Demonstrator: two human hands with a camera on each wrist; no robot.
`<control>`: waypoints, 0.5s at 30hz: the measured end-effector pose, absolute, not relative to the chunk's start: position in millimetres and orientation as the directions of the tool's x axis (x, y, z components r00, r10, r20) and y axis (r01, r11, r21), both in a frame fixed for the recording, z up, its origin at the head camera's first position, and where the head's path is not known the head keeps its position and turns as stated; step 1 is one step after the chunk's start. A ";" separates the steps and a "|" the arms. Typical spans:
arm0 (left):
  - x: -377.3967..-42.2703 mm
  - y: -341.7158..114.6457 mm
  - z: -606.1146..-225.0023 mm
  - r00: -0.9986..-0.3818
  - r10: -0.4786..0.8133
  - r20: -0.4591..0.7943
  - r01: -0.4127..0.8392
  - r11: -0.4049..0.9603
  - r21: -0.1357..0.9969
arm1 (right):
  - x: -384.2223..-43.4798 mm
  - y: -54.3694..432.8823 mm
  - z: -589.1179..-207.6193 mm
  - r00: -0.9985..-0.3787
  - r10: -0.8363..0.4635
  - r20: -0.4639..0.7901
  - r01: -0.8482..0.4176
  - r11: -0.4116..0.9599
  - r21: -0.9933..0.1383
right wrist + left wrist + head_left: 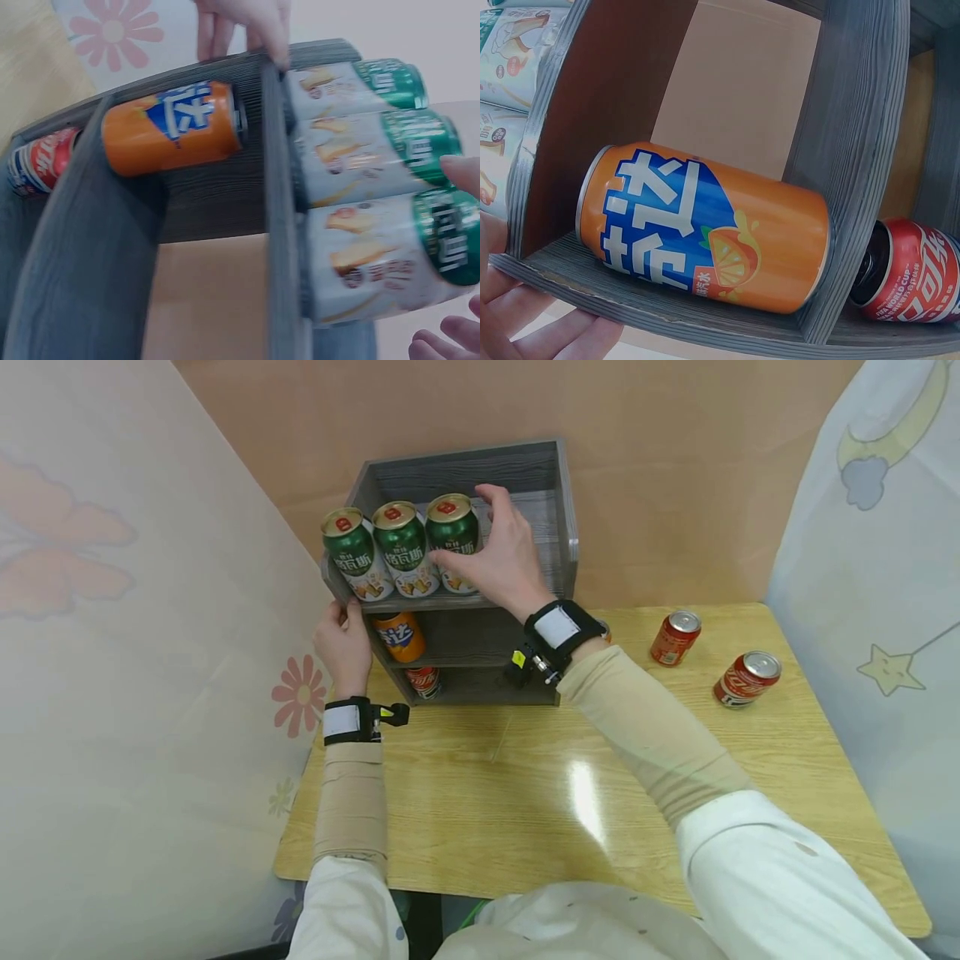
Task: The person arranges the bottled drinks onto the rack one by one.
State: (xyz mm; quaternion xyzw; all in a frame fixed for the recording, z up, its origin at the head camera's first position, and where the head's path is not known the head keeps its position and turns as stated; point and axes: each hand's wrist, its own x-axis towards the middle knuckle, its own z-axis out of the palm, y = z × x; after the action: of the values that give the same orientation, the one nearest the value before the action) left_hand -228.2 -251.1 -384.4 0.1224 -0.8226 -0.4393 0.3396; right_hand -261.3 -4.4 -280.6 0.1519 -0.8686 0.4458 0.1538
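Three green-and-white drink cans stand in a row on the top level of a grey wooden shelf (468, 602): a left can (352, 556), a middle can (405, 550) and a right can (453, 531). My right hand (510, 556) is spread around the right can, its thumb in front and its fingers on the far right side. In the right wrist view a gap shows between those fingers (450, 337) and the can. My left hand (345, 647) holds the shelf's left side panel, thumb at the front edge and fingers (570, 330) along the outside.
An orange soda can (712, 225) stands on the middle level, at the left. Below it is a red cola can (915, 274). Two red cans, one farther back (675, 637) and one nearer (747, 678), stand on the wooden table (480, 810) to the right.
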 end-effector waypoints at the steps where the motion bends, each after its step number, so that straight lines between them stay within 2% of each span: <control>1: -228.4 -251.6 -384.8 -0.737 -0.500 0.454 0.099 0.585 0.805 | -260.3 -4.1 -277.9 -0.903 -0.130 0.410 -0.410 0.554 -0.725; 7: -228.9 -253.6 -385.9 -0.735 -0.497 0.461 0.102 0.591 0.800 | -253.4 2.0 -258.4 -0.861 -0.146 0.488 -0.488 0.510 -0.708; 15: -227.5 -255.2 -384.0 -0.747 -0.497 0.442 0.083 0.589 0.804 | -244.5 24.1 -230.4 -0.835 -0.109 0.539 -0.523 0.460 -0.717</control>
State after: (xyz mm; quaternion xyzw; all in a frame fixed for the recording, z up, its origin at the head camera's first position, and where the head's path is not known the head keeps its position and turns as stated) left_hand -227.5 -255.2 -384.0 0.1250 -0.8269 -0.4356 0.3329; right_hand -244.5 24.1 -230.4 0.1912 -0.8271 0.4832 0.2141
